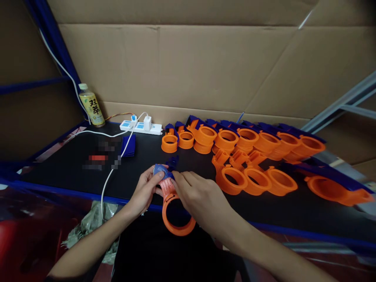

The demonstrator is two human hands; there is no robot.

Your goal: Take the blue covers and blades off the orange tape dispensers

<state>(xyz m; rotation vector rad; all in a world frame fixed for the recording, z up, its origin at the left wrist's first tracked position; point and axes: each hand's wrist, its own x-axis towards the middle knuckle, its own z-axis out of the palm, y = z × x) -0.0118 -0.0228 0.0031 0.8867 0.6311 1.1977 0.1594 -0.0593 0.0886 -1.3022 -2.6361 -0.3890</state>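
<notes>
Over the near edge of the counter (96, 182), our left hand (147, 188) pinches the blue end (160, 170) of an orange ring piece (168, 188), our right hand (201, 199) curled against it, gripping or not we cannot tell.

Close head-worn view, forward and down over the bench (67, 172), margins perhaps blurry.

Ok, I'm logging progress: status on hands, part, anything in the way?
Left hand gripping orange ring part at its blue end. Right hand over the part, grip hidden. White cable left of both hands, touching neither.
</notes>
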